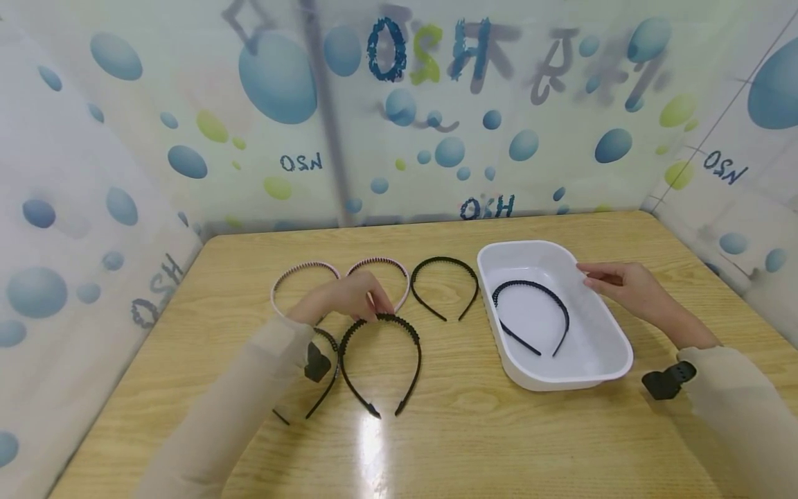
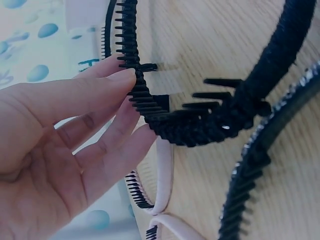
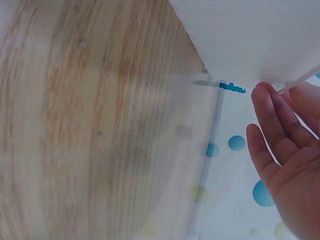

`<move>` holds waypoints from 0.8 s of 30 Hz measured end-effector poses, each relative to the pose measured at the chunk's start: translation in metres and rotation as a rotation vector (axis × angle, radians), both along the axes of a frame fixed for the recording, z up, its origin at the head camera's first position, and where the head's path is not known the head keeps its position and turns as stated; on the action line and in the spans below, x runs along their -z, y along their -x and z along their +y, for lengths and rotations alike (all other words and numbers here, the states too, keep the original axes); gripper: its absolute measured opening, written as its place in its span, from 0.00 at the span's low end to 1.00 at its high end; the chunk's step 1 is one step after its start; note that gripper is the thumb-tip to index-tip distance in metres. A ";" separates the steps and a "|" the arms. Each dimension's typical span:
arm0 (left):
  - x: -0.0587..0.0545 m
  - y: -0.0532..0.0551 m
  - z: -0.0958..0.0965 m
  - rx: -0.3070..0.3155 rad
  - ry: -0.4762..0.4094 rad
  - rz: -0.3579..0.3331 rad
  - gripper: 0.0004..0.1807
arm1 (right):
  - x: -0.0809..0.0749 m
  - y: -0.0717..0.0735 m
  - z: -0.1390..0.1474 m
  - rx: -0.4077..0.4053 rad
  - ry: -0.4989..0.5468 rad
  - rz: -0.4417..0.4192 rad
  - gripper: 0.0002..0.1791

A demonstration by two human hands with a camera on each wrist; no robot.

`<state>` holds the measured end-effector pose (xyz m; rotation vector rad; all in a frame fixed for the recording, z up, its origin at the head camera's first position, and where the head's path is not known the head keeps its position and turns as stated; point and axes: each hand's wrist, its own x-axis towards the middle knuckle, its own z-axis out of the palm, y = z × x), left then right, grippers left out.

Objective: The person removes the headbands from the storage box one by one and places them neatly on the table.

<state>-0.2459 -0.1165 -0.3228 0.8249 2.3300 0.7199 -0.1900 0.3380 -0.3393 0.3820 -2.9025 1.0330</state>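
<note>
My left hand (image 1: 349, 294) pinches a black toothed headband (image 1: 411, 333) at the top of its arch, thumb on one side and fingers on the other. Its two ends point toward me. In the left wrist view, comb teeth line the band's inner side. My right hand (image 1: 630, 287) holds the right rim of a white plastic tray (image 1: 530, 379), with the fingers against the outer wall in the right wrist view. Inside the tray lies another black headband (image 1: 555, 298). Beside the held one is a dark headband with shiny studs (image 2: 245, 165), partly hidden by my left forearm in the head view.
Two pale pink headbands (image 1: 305, 265) lie behind my left hand, side by side. A thin black headband (image 1: 445, 260) rests between them and the tray. The wooden table (image 1: 499, 443) ends at a bubble-patterned curtain (image 1: 399, 166) behind and at the sides.
</note>
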 end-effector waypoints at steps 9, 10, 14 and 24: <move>0.003 0.000 0.001 -0.008 -0.006 -0.021 0.15 | 0.000 0.000 -0.001 -0.006 0.008 -0.005 0.23; 0.002 0.000 0.001 -0.006 -0.004 -0.019 0.15 | 0.000 -0.001 -0.001 -0.006 0.009 -0.004 0.23; 0.002 -0.001 0.002 -0.017 0.005 -0.026 0.15 | 0.000 -0.001 -0.001 -0.010 0.018 -0.005 0.23; 0.003 -0.002 0.003 -0.022 0.009 -0.043 0.15 | 0.001 0.000 0.001 -0.009 0.005 -0.002 0.23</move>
